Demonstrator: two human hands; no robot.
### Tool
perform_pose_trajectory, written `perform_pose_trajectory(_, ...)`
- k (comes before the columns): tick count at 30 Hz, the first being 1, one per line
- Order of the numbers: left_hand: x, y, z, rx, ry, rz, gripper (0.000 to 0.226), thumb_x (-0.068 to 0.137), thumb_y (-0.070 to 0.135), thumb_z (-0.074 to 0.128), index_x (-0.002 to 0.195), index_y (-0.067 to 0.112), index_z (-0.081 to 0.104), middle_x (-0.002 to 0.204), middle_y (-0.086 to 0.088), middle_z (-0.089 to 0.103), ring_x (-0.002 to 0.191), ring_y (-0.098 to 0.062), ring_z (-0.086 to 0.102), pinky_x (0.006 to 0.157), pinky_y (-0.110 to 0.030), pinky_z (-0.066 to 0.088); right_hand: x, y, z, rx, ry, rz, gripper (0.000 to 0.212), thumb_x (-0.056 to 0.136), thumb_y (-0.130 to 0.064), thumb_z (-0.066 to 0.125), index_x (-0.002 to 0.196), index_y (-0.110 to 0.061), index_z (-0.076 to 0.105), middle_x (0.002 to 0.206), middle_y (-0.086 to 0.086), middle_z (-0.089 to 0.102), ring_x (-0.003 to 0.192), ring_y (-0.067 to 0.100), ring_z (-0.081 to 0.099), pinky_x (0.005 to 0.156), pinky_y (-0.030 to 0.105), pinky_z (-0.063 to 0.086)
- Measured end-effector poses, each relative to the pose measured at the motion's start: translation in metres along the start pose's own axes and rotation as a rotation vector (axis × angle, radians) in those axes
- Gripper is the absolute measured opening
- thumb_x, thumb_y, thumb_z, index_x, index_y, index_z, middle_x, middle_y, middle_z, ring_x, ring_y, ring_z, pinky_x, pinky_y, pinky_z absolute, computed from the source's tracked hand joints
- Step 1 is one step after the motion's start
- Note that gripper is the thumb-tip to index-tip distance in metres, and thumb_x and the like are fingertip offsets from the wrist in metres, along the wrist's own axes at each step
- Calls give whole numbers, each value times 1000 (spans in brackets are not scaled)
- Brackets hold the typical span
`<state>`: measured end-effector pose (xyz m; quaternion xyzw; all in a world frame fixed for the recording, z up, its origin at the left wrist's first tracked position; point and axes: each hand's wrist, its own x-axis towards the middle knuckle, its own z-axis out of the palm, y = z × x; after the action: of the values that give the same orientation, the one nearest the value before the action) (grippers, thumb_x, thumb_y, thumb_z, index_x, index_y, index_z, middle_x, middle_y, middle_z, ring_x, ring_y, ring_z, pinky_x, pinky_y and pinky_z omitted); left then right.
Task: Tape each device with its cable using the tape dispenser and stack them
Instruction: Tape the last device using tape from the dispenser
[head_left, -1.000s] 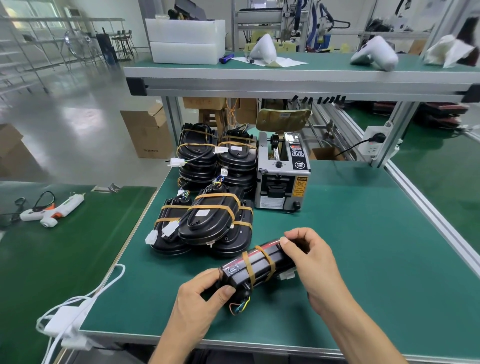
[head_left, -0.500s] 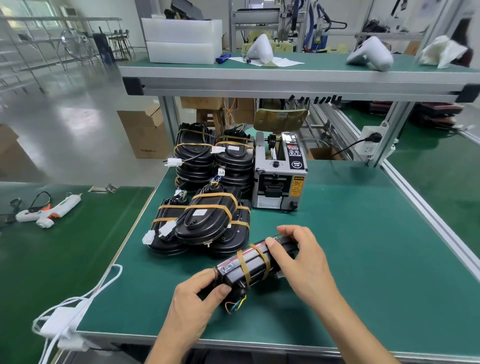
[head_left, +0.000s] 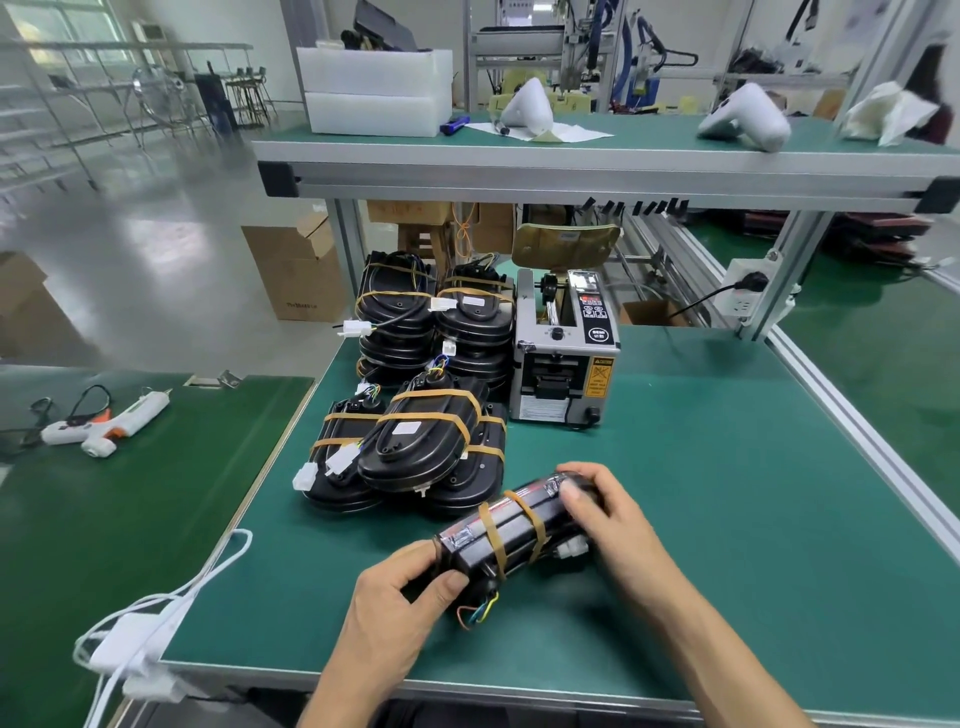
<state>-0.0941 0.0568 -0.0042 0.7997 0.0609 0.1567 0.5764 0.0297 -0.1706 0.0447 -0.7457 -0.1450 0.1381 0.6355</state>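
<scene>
A black device (head_left: 511, 530) bound with two bands of tan tape lies on its edge between my hands, low over the green table (head_left: 701, 519). My left hand (head_left: 400, 608) grips its near end, where coloured wires stick out. My right hand (head_left: 608, 514) grips the far end, fingers curled over the top; a white connector shows beneath it. Behind it, taped black devices (head_left: 415, 441) lie in a low pile, and two taller stacks (head_left: 441, 322) stand at the back. The grey tape dispenser (head_left: 563, 358) sits to the right of those stacks.
A shelf (head_left: 597, 156) spans overhead with white foam blocks and white housings on it. On the left table (head_left: 104, 519) lies a white glue gun (head_left: 109, 423). White cables (head_left: 156, 623) hang off the table's near left corner. A power socket (head_left: 745, 296) is mounted on the right post.
The device has turned slightly in my hands, showing more of its top edge. Both hands keep their hold. The view has dipped a little.
</scene>
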Motion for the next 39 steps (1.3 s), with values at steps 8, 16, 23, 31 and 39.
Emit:
perform_pose_trajectory(8, -2, -1, 1, -50, 23, -30, 49, 83, 71, 79, 130, 66, 65, 120, 21, 79, 117, 4, 70, 100, -11, 48, 0, -32, -14, -256, -33, -224, 61, 69, -53, 81, 123, -47, 54, 121, -17, 61, 113, 5, 62, 92, 15, 45)
perform_pose_trajectory(16, -1, -7, -8, -96, -16, 16, 92, 77, 86, 72, 157, 52, 44, 144, 14, 70, 143, -8, 58, 119, -26, 41, 4, -83, 4, -704, -159, -540, 66, 70, -52, 87, 127, -35, 58, 117, -16, 49, 118, 10, 46, 104, 30, 41)
perform_pose_trajectory(23, -1, -10, -7, -21, 28, 11, 49, 79, 58, 82, 125, 55, 69, 111, 13, 81, 100, 1, 74, 88, -14, 55, -12, -94, 46, -739, -253, -634, 64, 83, -52, 80, 138, -27, 61, 123, -8, 55, 120, 14, 47, 105, 35, 42)
perform_pose_trajectory(31, 0, -18, -6, -52, 15, -13, 59, 78, 75, 83, 127, 43, 72, 110, 5, 82, 101, -10, 75, 90, -19, 56, 72, -59, -1, 16, 399, -27, 14, 98, -27, 67, 95, -25, 81, 81, -6, 76, 73, 10, 64, 69, 18, 52)
perform_pose_trajectory(39, 0, -13, -7, -66, 8, -6, 55, 79, 72, 84, 124, 43, 73, 111, 2, 82, 104, -17, 75, 94, -26, 57, 134, -34, 6, -57, 589, 132, 19, 90, -23, 65, 76, -26, 77, 67, -8, 74, 74, 26, 74, 75, 40, 60)
